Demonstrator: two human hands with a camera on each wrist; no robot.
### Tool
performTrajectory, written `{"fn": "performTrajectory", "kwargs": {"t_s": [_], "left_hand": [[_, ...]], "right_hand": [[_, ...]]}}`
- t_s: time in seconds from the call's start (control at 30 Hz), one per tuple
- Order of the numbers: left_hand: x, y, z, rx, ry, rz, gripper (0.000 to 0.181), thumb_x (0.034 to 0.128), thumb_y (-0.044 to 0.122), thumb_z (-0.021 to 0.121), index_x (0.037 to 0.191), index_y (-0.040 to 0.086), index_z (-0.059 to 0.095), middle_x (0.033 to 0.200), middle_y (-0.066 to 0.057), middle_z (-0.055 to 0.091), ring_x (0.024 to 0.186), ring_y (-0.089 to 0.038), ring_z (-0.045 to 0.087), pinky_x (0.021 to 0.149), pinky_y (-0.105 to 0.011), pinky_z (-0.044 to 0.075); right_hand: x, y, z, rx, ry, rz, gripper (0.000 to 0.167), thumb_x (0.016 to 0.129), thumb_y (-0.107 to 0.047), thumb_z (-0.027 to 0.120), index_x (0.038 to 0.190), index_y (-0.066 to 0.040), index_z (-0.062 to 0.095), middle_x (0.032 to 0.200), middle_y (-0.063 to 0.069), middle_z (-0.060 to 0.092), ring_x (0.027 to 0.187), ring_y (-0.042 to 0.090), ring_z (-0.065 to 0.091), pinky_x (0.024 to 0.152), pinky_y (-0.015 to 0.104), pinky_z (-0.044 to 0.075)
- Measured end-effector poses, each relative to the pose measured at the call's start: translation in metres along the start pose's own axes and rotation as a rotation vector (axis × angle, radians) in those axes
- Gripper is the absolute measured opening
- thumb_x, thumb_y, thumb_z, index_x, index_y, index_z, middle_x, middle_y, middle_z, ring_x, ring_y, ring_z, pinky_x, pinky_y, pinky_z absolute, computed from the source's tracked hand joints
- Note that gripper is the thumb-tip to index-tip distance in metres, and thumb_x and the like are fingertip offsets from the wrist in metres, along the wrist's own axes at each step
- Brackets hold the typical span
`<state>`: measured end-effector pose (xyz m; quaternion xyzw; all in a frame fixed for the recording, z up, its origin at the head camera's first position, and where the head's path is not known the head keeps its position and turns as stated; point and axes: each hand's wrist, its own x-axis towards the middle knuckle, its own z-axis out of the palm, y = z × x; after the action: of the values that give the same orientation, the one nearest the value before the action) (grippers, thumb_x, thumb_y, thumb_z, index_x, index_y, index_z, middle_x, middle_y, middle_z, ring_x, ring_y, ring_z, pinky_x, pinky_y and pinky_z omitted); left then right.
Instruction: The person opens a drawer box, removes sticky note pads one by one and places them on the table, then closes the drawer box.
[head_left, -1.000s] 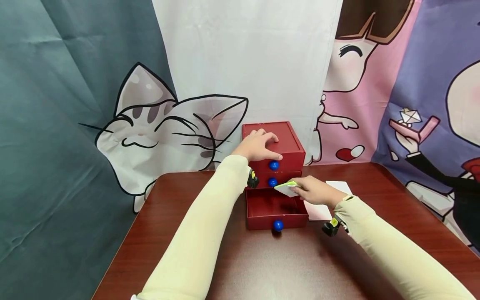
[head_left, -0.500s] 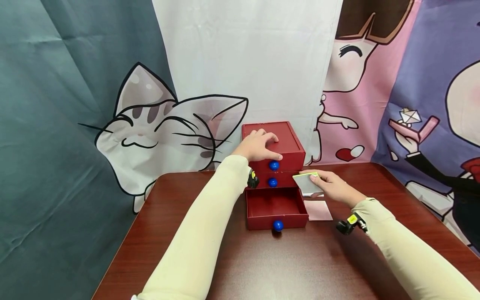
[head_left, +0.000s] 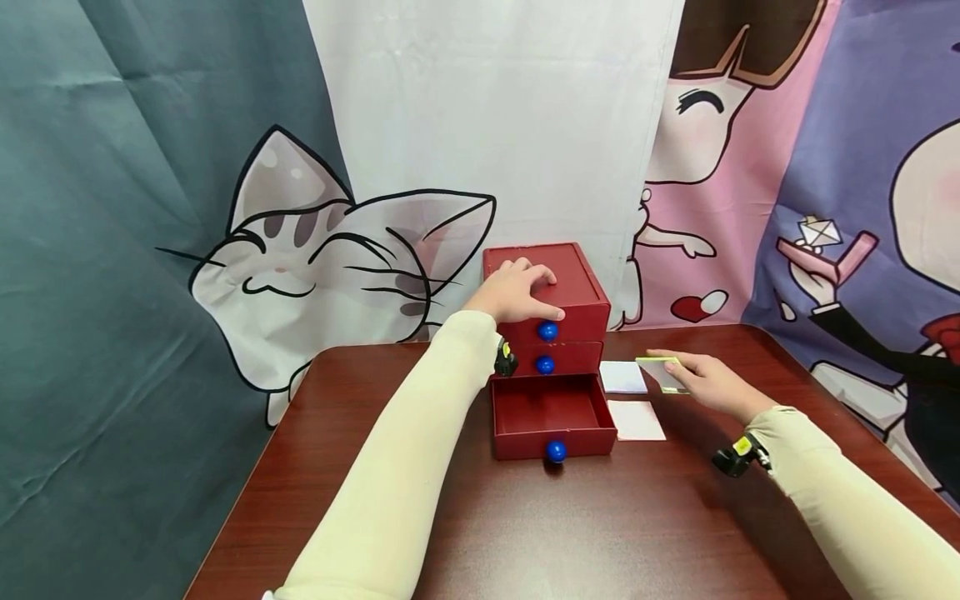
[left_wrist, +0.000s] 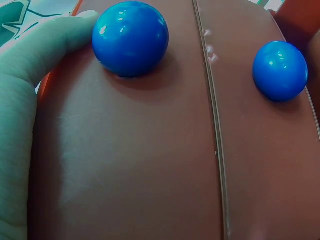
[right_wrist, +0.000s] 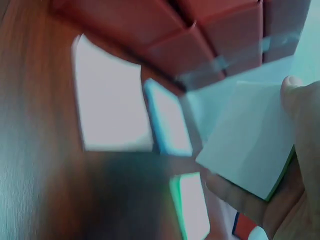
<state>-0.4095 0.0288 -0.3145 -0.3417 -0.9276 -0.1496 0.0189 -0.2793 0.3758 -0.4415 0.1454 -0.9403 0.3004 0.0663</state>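
Note:
My left hand (head_left: 513, 292) rests on top of a small red drawer cabinet (head_left: 577, 279), its thumb at the front edge near the upper blue knob (head_left: 548, 331). The left wrist view shows that thumb (left_wrist: 50, 45) beside the same knob (left_wrist: 131, 39). To the cabinet's right, my right hand (head_left: 708, 382) pinches a sticky-note pad (right_wrist: 252, 137), pale-faced with a yellow-green edge, between thumb and fingers. Beneath it in the right wrist view lies another pad with a green edge (right_wrist: 194, 205). The bottom drawer (head_left: 555, 443) is pulled out.
Beside the drawer lie a white pad with a bluish edge (head_left: 624, 377) and a pale pinkish-white pad (head_left: 636, 420). All stand on a dark wooden table (head_left: 585, 533). A printed curtain (head_left: 495, 100) hangs behind.
My right hand has moved right with the sticky-note pad, from above the pulled-out drawer to beyond the pads on the table. My left hand has stayed put.

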Motion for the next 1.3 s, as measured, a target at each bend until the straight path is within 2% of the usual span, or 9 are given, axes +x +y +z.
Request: {"fn": "performTrajectory", "kwargs": {"t_s": [0.13, 0.27, 0.5, 0.6, 0.77, 1.03, 1.17, 1.3], "left_hand": [[0.0, 0.001, 0.0, -0.005, 0.002, 0.009, 0.061, 0.0832, 0.066, 0.069, 0.134, 0.034, 0.056, 0.134, 0.002, 0.049, 0.123, -0.019, 0.041, 0.102, -0.042, 0.044], [0.0, 0.001, 0.001, 0.001, 0.008, 0.007, 0.061, 0.0832, 0.066, 0.069, 0.134, 0.034, 0.056, 0.134, 0.003, 0.049, 0.123, -0.019, 0.041, 0.102, -0.042, 0.044], [0.0, 0.0, 0.001, 0.006, 0.011, 0.001, 0.061, 0.0833, 0.066, 0.069, 0.134, 0.035, 0.055, 0.134, 0.004, 0.049, 0.123, -0.017, 0.04, 0.102, -0.041, 0.045], [0.0, 0.0, 0.001, 0.003, 0.014, 0.0, 0.061, 0.0833, 0.066, 0.069, 0.134, 0.035, 0.055, 0.134, 0.004, 0.049, 0.122, -0.017, 0.041, 0.101, -0.041, 0.045], [-0.001, 0.001, 0.0, -0.006, 0.012, 0.002, 0.061, 0.0831, 0.066, 0.069, 0.133, 0.035, 0.056, 0.133, 0.004, 0.049, 0.123, -0.017, 0.041, 0.101, -0.042, 0.045], [0.0, -0.001, 0.001, -0.003, 0.011, 0.003, 0.062, 0.0828, 0.067, 0.069, 0.134, 0.035, 0.055, 0.135, 0.003, 0.049, 0.124, -0.018, 0.04, 0.102, -0.042, 0.045], [0.0, -0.001, 0.001, -0.004, 0.014, 0.008, 0.062, 0.0827, 0.068, 0.069, 0.134, 0.036, 0.055, 0.134, 0.004, 0.049, 0.124, -0.018, 0.04, 0.102, -0.042, 0.044], [0.0, -0.001, 0.0, -0.003, 0.01, 0.008, 0.062, 0.0827, 0.068, 0.068, 0.134, 0.035, 0.055, 0.134, 0.004, 0.049, 0.123, -0.018, 0.04, 0.102, -0.042, 0.045]], "right_hand": [[-0.013, 0.018, 0.0, -0.221, -0.011, -0.037, 0.037, 0.103, -0.019, 0.058, 0.138, -0.007, 0.062, 0.112, 0.018, 0.071, 0.093, 0.03, 0.065, 0.081, 0.048, 0.053], [-0.025, 0.029, 0.003, -0.366, -0.025, -0.097, 0.037, 0.098, -0.015, 0.065, 0.133, -0.005, 0.065, 0.112, 0.023, 0.071, 0.096, 0.037, 0.069, 0.086, 0.059, 0.052], [-0.04, 0.032, 0.017, -0.501, 0.001, -0.24, 0.035, 0.09, -0.008, 0.071, 0.125, -0.006, 0.07, 0.115, 0.016, 0.072, 0.099, 0.035, 0.072, 0.083, 0.054, 0.056], [-0.045, 0.03, 0.023, -0.508, -0.038, -0.229, 0.034, 0.092, -0.013, 0.07, 0.125, -0.004, 0.07, 0.12, 0.017, 0.07, 0.103, 0.036, 0.071, 0.086, 0.054, 0.055], [-0.052, 0.027, 0.03, -0.488, -0.105, -0.139, 0.037, 0.097, -0.022, 0.065, 0.128, -0.002, 0.069, 0.131, 0.026, 0.062, 0.112, 0.042, 0.066, 0.093, 0.056, 0.051], [-0.062, 0.025, 0.042, -0.414, -0.105, -0.072, 0.049, 0.098, -0.028, 0.064, 0.139, -0.002, 0.06, 0.142, 0.031, 0.052, 0.128, 0.055, 0.05, 0.102, 0.065, 0.042], [-0.065, 0.024, 0.044, -0.376, -0.097, -0.015, 0.054, 0.098, -0.029, 0.066, 0.144, -0.003, 0.056, 0.147, 0.03, 0.047, 0.134, 0.055, 0.043, 0.105, 0.066, 0.038], [-0.066, 0.027, 0.046, -0.361, -0.087, -0.007, 0.056, 0.098, -0.03, 0.065, 0.145, -0.003, 0.054, 0.149, 0.03, 0.046, 0.136, 0.055, 0.04, 0.106, 0.066, 0.036]]}}
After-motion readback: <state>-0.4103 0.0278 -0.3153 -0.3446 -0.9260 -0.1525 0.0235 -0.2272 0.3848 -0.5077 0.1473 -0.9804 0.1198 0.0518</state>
